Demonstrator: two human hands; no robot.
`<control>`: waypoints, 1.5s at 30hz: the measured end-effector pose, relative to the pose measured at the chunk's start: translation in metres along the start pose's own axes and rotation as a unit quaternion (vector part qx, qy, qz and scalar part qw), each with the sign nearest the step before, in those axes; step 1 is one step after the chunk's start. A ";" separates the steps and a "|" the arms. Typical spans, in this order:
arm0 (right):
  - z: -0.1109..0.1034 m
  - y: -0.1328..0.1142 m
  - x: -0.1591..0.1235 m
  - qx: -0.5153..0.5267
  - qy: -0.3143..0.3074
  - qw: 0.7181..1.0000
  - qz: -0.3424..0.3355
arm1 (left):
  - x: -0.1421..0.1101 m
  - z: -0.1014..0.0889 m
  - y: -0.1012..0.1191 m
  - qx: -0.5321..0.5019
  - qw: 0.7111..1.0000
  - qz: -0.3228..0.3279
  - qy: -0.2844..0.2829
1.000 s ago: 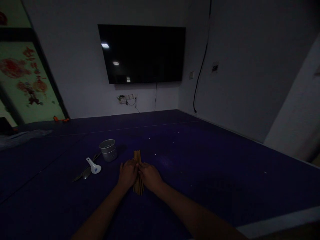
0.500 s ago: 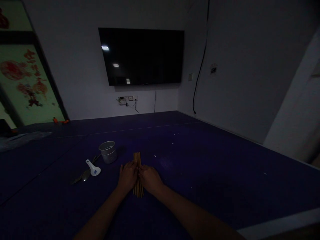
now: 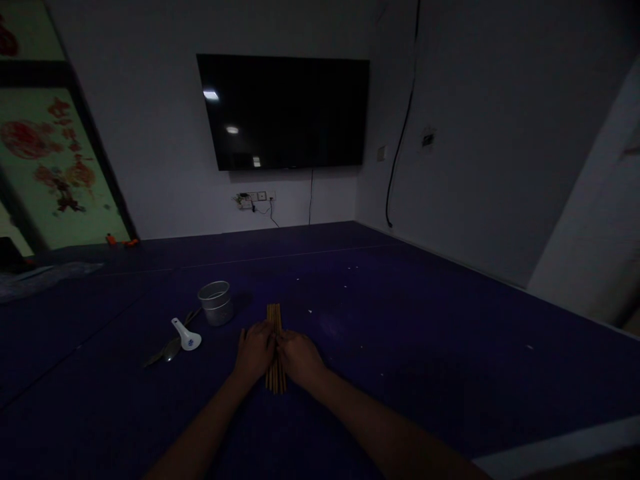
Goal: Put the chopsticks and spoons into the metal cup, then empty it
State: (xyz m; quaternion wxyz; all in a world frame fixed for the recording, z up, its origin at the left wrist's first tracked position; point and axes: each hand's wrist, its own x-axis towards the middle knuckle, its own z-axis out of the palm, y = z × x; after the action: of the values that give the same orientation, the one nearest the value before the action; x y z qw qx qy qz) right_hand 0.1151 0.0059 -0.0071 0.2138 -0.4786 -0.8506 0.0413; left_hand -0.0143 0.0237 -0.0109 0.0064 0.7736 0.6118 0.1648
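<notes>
A bundle of brown chopsticks [image 3: 275, 381] lies lengthwise on the dark blue surface, its far ends showing beyond my fingers. My left hand [image 3: 255, 350] grips the bundle from the left side. From the right, my right hand [image 3: 301, 360] closes on the same chopsticks, so the two hands nearly meet over the middle. To the left stands an open metal cup [image 3: 217, 308]. Beside it lie a white soup spoon [image 3: 189, 339] with a blue mark and a metal spoon [image 3: 173, 349]. Other thin utensils there are too dark to make out.
A dark blue mat [image 3: 440, 333] covers the wide surface, dotted with small white scraps. Clear plastic [image 3: 55, 277] lies at the far left, near small orange objects [image 3: 129, 243]. A television [image 3: 285, 113] hangs on the back wall, and a black cable [image 3: 400, 147] runs down the corner.
Almost nothing differs. The near ends of the chopsticks have shifted very slightly left; both hands keep their place on the bundle.
</notes>
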 end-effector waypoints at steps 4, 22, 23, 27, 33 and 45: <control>0.003 0.002 0.001 0.001 -0.002 1.000 0.001 | 0.000 -0.001 0.001 0.010 1.000 -0.002 -0.001; 0.004 0.003 0.002 0.001 0.004 1.000 -0.015 | -0.002 -0.001 0.000 0.020 1.000 -0.004 -0.012; 0.005 0.004 0.002 0.002 0.003 1.000 -0.020 | -0.001 -0.001 -0.001 0.022 1.000 -0.004 -0.013; 0.008 0.007 0.003 0.012 -0.001 1.000 -0.026 | 0.000 0.000 -0.001 0.023 1.000 -0.011 -0.015; 0.007 0.007 0.004 0.011 -0.003 1.000 -0.024 | -0.001 0.000 0.000 0.013 1.000 -0.016 -0.010; 0.006 0.006 0.001 0.033 0.005 0.999 -0.020 | 0.000 -0.001 -0.001 0.014 1.000 -0.017 -0.009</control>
State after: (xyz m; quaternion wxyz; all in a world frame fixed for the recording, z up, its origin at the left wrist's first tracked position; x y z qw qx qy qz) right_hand 0.1169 0.0112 -0.0142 0.2344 -0.4545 -0.8571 0.0622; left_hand -0.0154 0.0235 -0.0106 0.0033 0.7646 0.6270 0.1492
